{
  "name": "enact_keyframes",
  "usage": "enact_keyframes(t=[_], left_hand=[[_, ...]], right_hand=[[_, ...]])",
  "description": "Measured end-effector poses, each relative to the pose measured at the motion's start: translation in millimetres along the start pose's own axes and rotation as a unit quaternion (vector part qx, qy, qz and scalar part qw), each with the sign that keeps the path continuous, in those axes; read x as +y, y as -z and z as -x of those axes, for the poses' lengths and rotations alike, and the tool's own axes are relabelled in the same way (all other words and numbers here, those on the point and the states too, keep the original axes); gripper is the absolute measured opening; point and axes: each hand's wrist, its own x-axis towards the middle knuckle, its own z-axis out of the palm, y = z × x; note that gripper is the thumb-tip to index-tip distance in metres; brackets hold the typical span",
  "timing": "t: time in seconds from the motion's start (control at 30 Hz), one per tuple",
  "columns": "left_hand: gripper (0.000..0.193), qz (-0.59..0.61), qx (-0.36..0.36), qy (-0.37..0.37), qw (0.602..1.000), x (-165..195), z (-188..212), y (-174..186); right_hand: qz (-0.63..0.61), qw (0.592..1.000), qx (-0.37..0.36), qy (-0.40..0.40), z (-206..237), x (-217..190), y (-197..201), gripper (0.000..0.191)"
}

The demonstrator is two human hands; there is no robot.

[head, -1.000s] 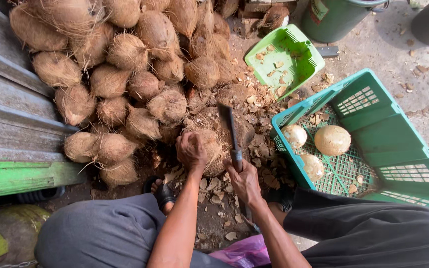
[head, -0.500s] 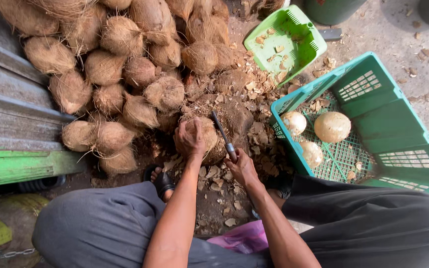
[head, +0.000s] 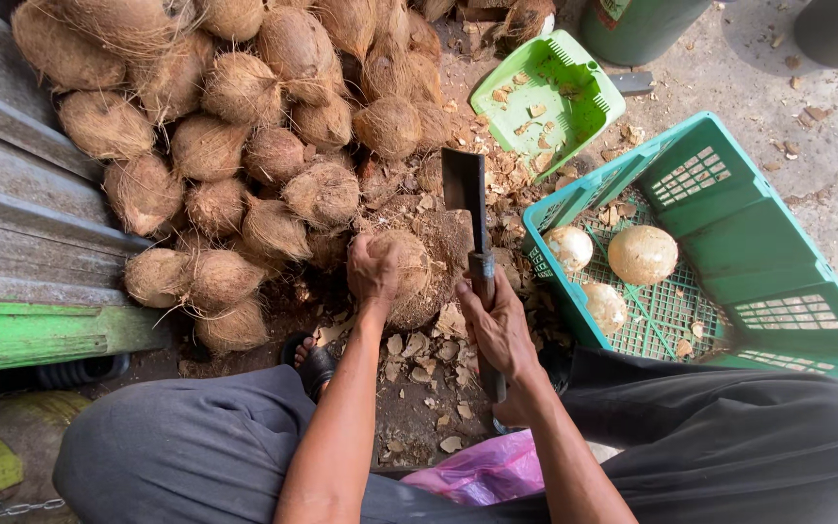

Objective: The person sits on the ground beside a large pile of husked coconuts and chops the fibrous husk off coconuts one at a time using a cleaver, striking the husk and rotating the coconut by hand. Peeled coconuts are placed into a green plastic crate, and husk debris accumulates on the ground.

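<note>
My left hand [head: 372, 270] grips a brown husked coconut [head: 409, 274] that rests on a wooden chopping block [head: 443, 238] on the ground. My right hand [head: 499, 328] holds the handle of a cleaver [head: 467, 199], its dark blade raised above the coconut and pointing away from me. Shell chips [head: 419, 364] lie scattered around the block. Three pale peeled coconuts [head: 642, 254] sit in a teal plastic crate [head: 778, 281] to the right.
A large pile of fibrous brown coconuts [head: 244, 146] fills the upper left. A light green tray [head: 547, 97] with chips lies beyond the block. Corrugated metal sheet [head: 12, 233] runs along the left. My sandalled foot [head: 314, 361] and a pink bag [head: 482, 471] are close by.
The cleaver has lifted from beside the coconut to a raised position above it. My left hand keeps its hold on the coconut.
</note>
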Motion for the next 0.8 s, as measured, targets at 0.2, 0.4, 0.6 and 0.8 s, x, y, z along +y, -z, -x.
enact_keyframes(t=[0.2, 0.4, 0.6, 0.8], left_hand=[[0.034, -0.05, 0.033, -0.031, 0.998, -14.5, -6.3, -13.1], [0.039, 0.002, 0.069, 0.002, 0.998, -16.9, -4.8, -14.8], [0.037, 0.013, 0.045, -0.01, 0.999, -11.4, -2.2, -12.0], [0.032, 0.006, 0.045, 0.001, 0.999, -9.6, -3.0, -10.7]], right_hand=[[0.119, 0.993, -0.027, 0.003, -1.0, 17.9, -25.2, 0.038], [-0.014, 1.0, 0.015, 0.023, -0.8, 24.0, -9.0, 0.036], [0.03, 0.999, 0.003, 0.029, -7.4, 35.3, -31.9, 0.038], [-0.038, 0.999, -0.016, 0.013, -7.8, 29.8, -11.5, 0.029]])
